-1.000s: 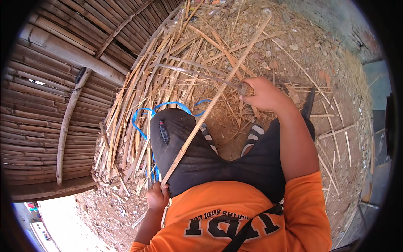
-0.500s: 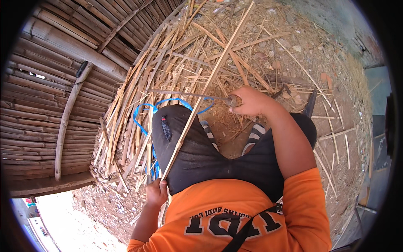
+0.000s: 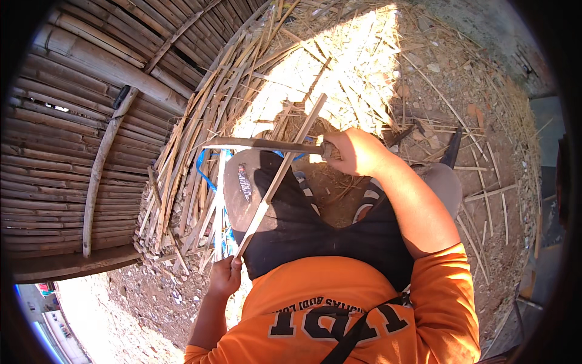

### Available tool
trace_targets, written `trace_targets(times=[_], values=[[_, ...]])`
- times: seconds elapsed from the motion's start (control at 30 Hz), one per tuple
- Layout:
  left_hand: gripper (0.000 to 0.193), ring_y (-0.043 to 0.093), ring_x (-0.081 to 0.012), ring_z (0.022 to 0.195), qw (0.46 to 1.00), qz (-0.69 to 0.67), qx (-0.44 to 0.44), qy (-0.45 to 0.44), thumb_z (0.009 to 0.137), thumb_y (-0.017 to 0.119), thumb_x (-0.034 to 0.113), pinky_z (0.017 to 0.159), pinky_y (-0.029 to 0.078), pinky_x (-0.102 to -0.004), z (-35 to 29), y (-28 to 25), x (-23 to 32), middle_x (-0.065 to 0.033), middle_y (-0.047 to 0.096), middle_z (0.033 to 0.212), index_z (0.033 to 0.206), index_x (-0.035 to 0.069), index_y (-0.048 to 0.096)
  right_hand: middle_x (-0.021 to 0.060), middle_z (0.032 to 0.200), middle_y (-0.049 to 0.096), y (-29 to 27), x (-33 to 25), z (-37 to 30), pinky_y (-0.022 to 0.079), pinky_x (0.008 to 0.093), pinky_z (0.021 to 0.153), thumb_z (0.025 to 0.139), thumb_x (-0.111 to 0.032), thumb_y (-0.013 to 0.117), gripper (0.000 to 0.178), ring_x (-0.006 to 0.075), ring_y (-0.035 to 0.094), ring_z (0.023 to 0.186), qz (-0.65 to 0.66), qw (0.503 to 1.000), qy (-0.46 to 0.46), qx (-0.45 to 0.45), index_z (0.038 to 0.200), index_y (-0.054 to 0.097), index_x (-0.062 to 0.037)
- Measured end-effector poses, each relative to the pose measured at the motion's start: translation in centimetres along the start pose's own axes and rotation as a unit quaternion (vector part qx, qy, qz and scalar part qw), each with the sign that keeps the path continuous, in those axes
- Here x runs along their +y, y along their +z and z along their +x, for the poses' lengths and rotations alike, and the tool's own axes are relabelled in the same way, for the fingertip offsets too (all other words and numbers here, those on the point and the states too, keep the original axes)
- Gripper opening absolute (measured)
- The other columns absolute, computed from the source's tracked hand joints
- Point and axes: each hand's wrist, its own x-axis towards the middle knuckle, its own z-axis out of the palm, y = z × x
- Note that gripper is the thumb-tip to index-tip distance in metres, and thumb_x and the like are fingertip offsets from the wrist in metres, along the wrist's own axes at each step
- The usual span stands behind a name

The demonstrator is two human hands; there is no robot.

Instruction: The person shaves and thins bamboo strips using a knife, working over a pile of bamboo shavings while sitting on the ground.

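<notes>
My left hand [image 3: 225, 278], low beside my left thigh, is closed round the near end of a long split bamboo strip [image 3: 262, 209]. The strip slants away over that thigh, toward the upper right. In my right hand [image 3: 353, 151], fingers wrapped round its handle, is a machete [image 3: 248, 144] whose blade points left. The blade crosses the strip a little beyond my knees; whether it is cutting into it I cannot tell. Blue plastic strapping [image 3: 206, 173] lies by my left knee, partly hidden by the leg.
Many bamboo strips [image 3: 193, 142] are piled on the left beside a bamboo slat panel [image 3: 66, 151] with a curved pole [image 3: 103, 170]. Shavings [image 3: 357, 67] and loose sticks [image 3: 483, 197] litter the ground ahead and to the right. A wall [image 3: 509, 42] stands at the far right.
The strip's far end has come down and nearer. The machete blade has turned, showing more of its flat side, and my right hand has shifted slightly left. Bright sunlight now falls across the scene.
</notes>
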Motion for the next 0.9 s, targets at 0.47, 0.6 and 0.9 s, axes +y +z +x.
trace_targets(times=[0.47, 0.6, 0.9], values=[[0.049, 0.055, -0.0263, 0.053, 0.999, 0.010, -0.012, -0.037, 0.107, 0.047, 0.039, 0.053, 0.043, -0.0397, 0.8, 0.6, -0.8, -0.0121, 0.054, 0.058, 0.078, 0.002, 0.061, 0.0198, 0.084, 0.070, 2.6, 4.6, 1.9, 0.055, 0.0477, 0.075, 0.081, -0.026, 0.071, 0.026, 0.0420, 0.068, 0.083, 0.019, 0.992, 0.105, 0.070, 0.099, 0.065, -0.0081], [0.054, 0.047, -0.0106, 0.060, 0.985, -0.145, -0.059, -0.076, 0.108, 0.044, 0.043, 0.057, 0.041, -0.0310, -0.6, 0.2, -1.1, -0.0014, 0.053, 0.063, 0.075, 0.004, 0.057, 0.0226, 0.089, 0.070, 1.8, 3.8, 1.8, 0.055, 0.0452, 0.081, 0.082, -0.022, 0.071, 0.032, 0.0409, 0.069, 0.090, 0.037, 0.992, 0.104, 0.053, 0.108, 0.067, -0.0035], [0.047, 0.063, -0.0449, 0.061, 0.989, 0.134, 0.054, 0.005, 0.105, 0.047, 0.039, 0.055, 0.046, -0.0492, -1.1, 1.0, -0.3, -0.0207, 0.059, 0.062, 0.080, 0.002, 0.062, 0.0208, 0.091, 0.072, 0.4, 0.3, 0.4, 0.056, 0.0468, 0.083, 0.080, -0.021, 0.068, 0.035, 0.0380, 0.070, 0.091, -0.046, 0.997, 0.056, -0.008, 0.114, 0.069, -0.0102]])
